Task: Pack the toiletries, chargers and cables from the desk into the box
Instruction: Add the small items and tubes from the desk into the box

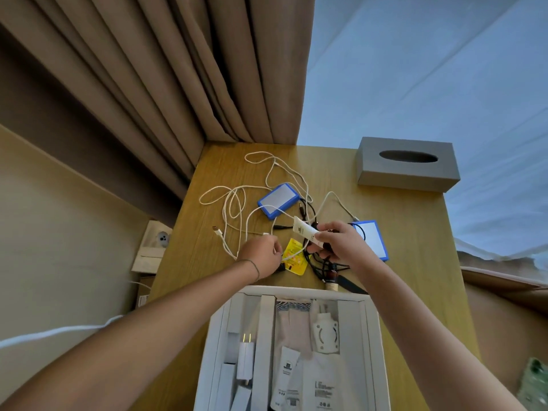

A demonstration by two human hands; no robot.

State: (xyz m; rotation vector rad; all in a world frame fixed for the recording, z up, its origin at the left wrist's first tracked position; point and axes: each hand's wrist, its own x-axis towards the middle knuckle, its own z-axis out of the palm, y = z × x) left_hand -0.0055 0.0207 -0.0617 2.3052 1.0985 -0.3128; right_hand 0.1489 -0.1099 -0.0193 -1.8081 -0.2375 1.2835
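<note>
Above the wooden worktop [400, 232], the right hand [341, 243] grips a white tube [305, 231]. Beside it, the left hand [262, 255] pinches a white cable [237, 203] near a yellow sachet [293, 256]. Nearer the viewer sits the open box [372, 336], partly filled.

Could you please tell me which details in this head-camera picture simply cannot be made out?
- White box: near end cut off by the bottom edge.
- Yellow sachet: print too small; partly behind the left hand.
- White tube: lower end hidden inside the right hand.
</note>
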